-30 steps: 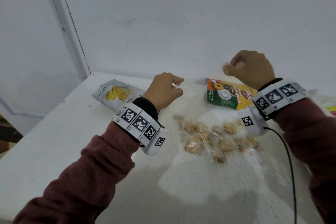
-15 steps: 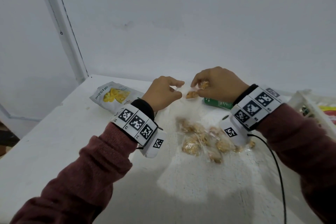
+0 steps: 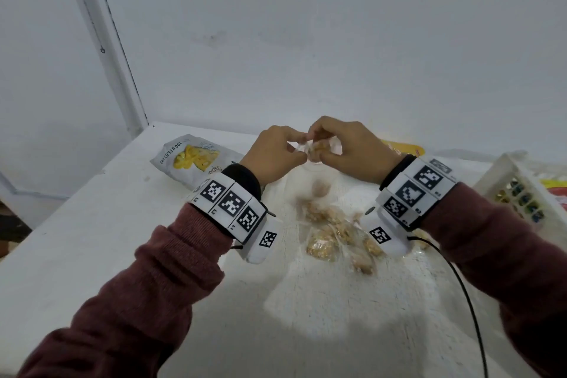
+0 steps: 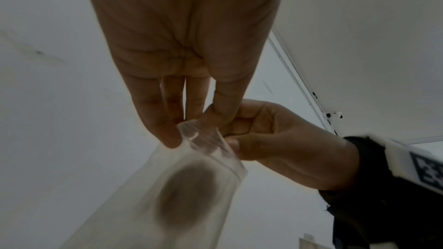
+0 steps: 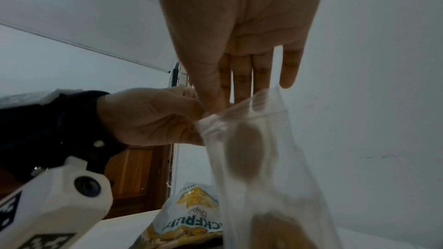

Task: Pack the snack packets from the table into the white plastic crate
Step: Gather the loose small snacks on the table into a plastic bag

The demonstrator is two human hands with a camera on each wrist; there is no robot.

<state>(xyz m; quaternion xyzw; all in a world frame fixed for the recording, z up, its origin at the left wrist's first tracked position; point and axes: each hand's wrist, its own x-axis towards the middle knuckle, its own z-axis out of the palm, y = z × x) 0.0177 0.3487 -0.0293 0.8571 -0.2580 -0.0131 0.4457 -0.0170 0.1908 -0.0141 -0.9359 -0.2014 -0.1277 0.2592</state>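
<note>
Left hand and right hand pinch one clear packet; one jackfruit bag lies nearby.

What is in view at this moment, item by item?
clear packet: one, transparent with brown snacks inside, held up over the table by its top edge
clear packets: a heap, count unclear, golden-brown contents, mid-table below the hands
chips bag: one, white and yellow, far left of the table
yellow bag: one, mostly hidden behind the right hand
crate: one, white, right edge, colourful packets inside
table: one, white
cable: one, black, from the right wrist
left hand: pinches the clear packet's top
right hand: pinches the same top edge
</note>
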